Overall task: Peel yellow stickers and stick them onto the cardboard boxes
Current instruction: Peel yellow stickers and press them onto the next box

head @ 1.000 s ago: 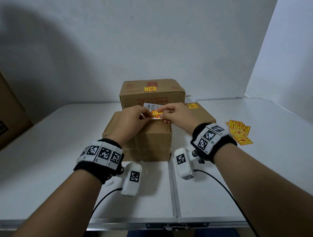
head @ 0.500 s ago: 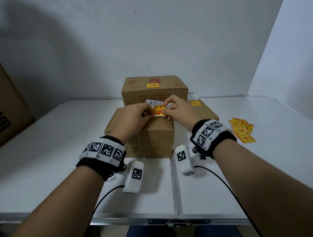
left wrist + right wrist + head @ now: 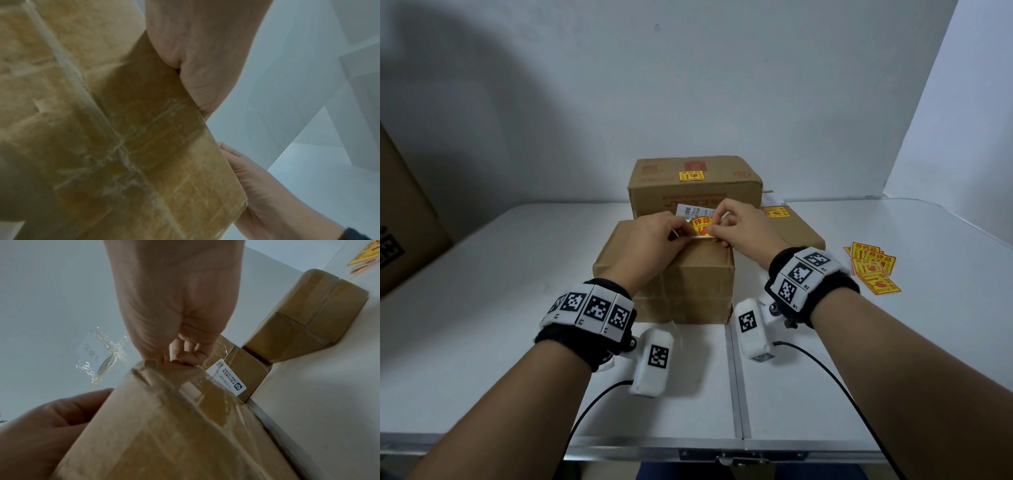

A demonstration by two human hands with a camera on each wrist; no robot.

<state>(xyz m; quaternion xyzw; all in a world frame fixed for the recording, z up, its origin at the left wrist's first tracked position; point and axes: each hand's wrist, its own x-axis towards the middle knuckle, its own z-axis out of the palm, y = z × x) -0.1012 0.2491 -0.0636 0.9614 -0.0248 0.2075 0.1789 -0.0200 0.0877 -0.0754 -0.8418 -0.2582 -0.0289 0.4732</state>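
A yellow sticker (image 3: 700, 226) with red print is held between both hands above the near cardboard box (image 3: 688, 284). My left hand (image 3: 654, 236) pinches its left edge and white backing, and my right hand (image 3: 736, 228) pinches its right side. The wrist views show the taped box (image 3: 123, 146) (image 3: 174, 434) close under each hand, with the sticker hidden. A taller box (image 3: 693, 186) behind carries a yellow sticker (image 3: 691, 175). A flat box (image 3: 791, 228) at the right carries another (image 3: 776, 212).
A pile of several loose yellow stickers (image 3: 873, 270) lies on the white table (image 3: 482, 308) at the right. A big cardboard box (image 3: 404, 226) stands at the far left edge. A crumpled scrap of clear tape (image 3: 104, 356) lies on the table.
Both hands have stayed over the near box; more of the sticker's yellow face now shows between the fingers than a second ago.
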